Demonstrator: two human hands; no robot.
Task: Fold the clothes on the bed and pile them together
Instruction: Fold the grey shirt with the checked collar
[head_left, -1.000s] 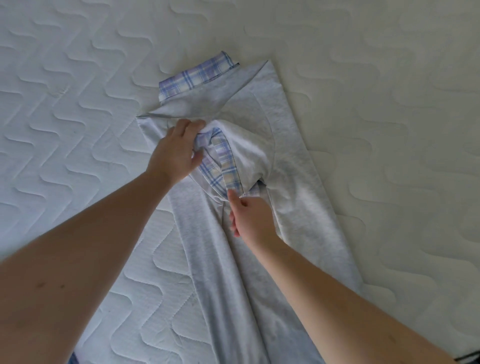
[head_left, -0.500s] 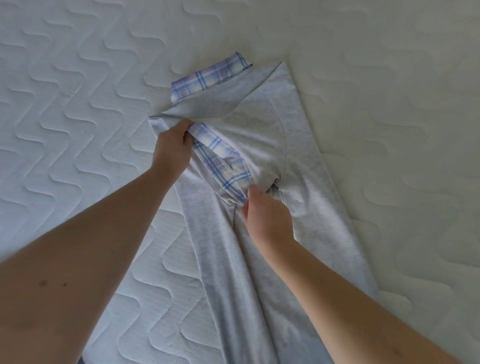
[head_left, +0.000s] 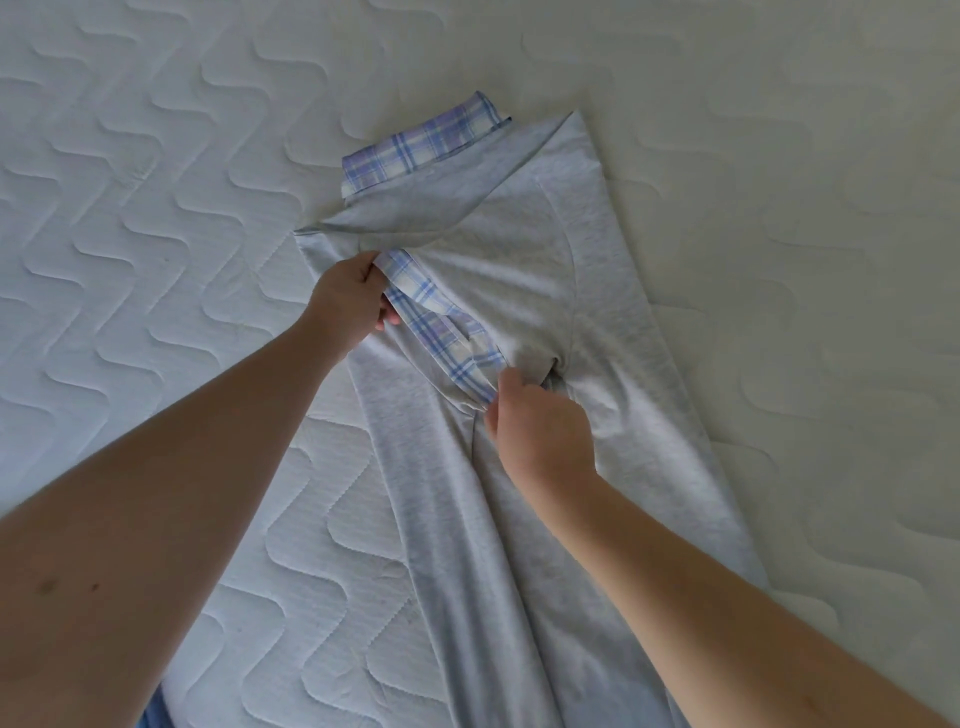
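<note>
Stretching across the white quilted mattress (head_left: 156, 208), the grey jersey garment (head_left: 519, 467) is pinched by its blue plaid cuff band (head_left: 441, 332) between left hand (head_left: 348, 301) and right hand (head_left: 540, 431) (sleeve half-folded); uneven tension risks skewing the fold.

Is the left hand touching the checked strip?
Touching. The head view shows the left hand pinching the checked strip's upper end.

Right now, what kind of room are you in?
Probably a bedroom. The white quilted mattress fills the whole view, bare of sheets, and a grey garment with plaid trim lies spread on it. My left hand and right hand each pinch its plaid cuff.
</note>
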